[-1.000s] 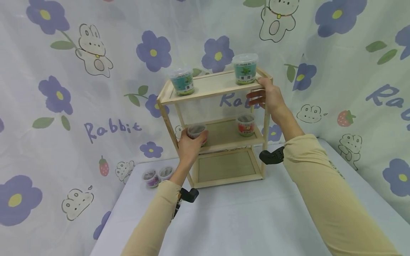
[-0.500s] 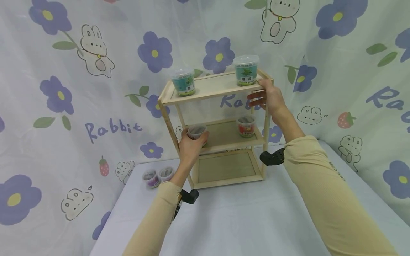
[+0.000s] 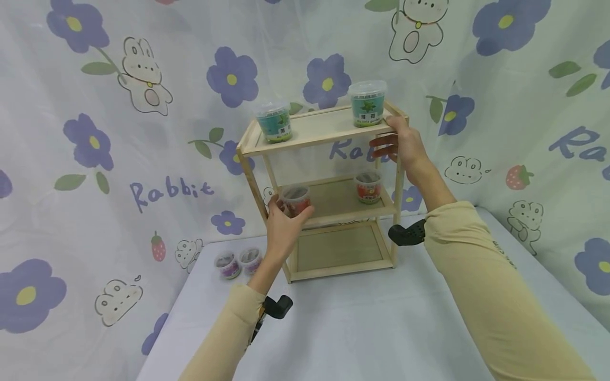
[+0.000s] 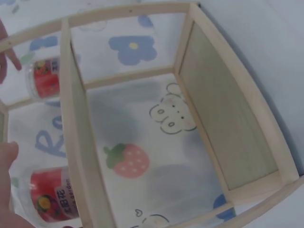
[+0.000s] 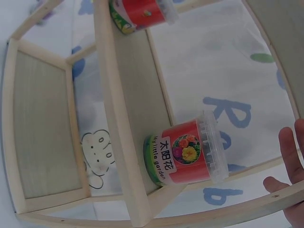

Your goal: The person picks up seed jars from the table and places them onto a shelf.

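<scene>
A small three-tier wooden shelf (image 3: 324,212) stands on the table. At the left end of its middle tier is a plastic cup with a red label (image 3: 297,200), standing on the board. My left hand (image 3: 282,225) is around this cup, with thumb and fingers spread and loose at its sides. In the left wrist view, the thumb (image 4: 9,154) shows apart from the cup's wall. My right hand (image 3: 407,145) holds the shelf's upper right corner, thumb at the top rim and fingers behind the post. A second red-labelled cup (image 5: 183,154) stands at the middle tier's right end.
Two teal-labelled cups, one left (image 3: 275,124) and one right (image 3: 367,105), stand on the top tier. Two purple-labelled cups, one nearer the edge (image 3: 227,266) and one beside it (image 3: 250,259), stand left of the shelf. A patterned curtain (image 3: 181,132) hangs behind.
My left hand has loosened from the cup; its thumb has moved outward and the red label now shows. My right hand keeps its place at the shelf corner.
</scene>
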The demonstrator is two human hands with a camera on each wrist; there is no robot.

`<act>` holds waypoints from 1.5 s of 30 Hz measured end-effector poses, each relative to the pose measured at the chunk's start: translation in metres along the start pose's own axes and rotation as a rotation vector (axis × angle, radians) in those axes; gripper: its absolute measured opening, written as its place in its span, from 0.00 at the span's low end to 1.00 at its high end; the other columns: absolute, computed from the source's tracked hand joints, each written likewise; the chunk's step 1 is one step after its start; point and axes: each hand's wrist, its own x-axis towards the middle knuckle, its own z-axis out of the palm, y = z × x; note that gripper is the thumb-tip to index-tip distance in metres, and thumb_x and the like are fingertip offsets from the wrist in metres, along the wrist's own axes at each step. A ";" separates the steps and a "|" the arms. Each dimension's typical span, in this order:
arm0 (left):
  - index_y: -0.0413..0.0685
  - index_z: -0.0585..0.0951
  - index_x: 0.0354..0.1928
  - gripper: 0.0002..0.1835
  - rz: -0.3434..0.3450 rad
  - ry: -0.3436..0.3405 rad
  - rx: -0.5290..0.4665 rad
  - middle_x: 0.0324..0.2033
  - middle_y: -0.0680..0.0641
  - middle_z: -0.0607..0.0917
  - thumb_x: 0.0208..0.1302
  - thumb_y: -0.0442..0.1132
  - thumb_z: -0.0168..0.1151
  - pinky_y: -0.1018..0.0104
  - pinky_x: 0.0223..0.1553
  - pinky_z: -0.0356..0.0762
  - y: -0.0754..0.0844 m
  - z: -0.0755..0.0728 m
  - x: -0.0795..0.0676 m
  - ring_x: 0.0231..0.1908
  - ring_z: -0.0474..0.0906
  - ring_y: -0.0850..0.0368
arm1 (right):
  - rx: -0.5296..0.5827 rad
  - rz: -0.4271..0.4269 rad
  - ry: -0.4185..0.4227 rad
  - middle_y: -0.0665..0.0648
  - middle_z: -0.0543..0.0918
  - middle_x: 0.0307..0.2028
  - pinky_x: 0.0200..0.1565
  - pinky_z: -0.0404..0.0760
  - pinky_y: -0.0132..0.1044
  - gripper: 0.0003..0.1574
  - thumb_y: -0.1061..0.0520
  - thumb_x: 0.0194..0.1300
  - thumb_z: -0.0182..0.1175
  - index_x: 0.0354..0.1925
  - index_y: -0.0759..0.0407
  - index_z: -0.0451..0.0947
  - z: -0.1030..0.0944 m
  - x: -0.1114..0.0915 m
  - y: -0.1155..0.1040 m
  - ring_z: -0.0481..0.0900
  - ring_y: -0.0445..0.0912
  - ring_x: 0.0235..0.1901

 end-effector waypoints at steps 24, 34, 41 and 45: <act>0.41 0.61 0.72 0.44 0.137 -0.101 -0.125 0.65 0.41 0.72 0.60 0.47 0.72 0.53 0.66 0.68 -0.027 -0.041 -0.051 0.66 0.68 0.48 | 0.009 -0.003 0.000 0.55 0.85 0.40 0.59 0.66 0.53 0.36 0.35 0.73 0.33 0.58 0.54 0.76 -0.004 0.000 0.000 0.83 0.51 0.40; 0.45 0.70 0.67 0.30 0.178 0.006 -0.186 0.57 0.42 0.80 0.63 0.35 0.68 0.74 0.52 0.77 -0.058 -0.070 -0.044 0.55 0.78 0.48 | 0.009 -0.007 0.002 0.55 0.85 0.40 0.65 0.64 0.58 0.37 0.34 0.74 0.33 0.59 0.54 0.75 -0.006 -0.001 0.000 0.83 0.51 0.40; 0.44 0.70 0.67 0.32 0.059 0.104 -0.090 0.56 0.45 0.81 0.63 0.39 0.69 0.74 0.55 0.74 -0.106 -0.088 -0.043 0.58 0.75 0.51 | 0.014 -0.004 -0.003 0.53 0.85 0.39 0.62 0.65 0.55 0.36 0.34 0.73 0.33 0.58 0.53 0.76 -0.004 -0.001 0.001 0.82 0.50 0.39; 0.42 0.68 0.69 0.34 -0.012 0.110 -0.055 0.59 0.42 0.78 0.63 0.41 0.69 0.69 0.59 0.71 -0.129 -0.092 -0.045 0.61 0.73 0.48 | 0.027 -0.006 -0.006 0.49 0.85 0.35 0.57 0.67 0.50 0.35 0.35 0.73 0.34 0.56 0.53 0.77 -0.002 0.001 0.000 0.83 0.50 0.38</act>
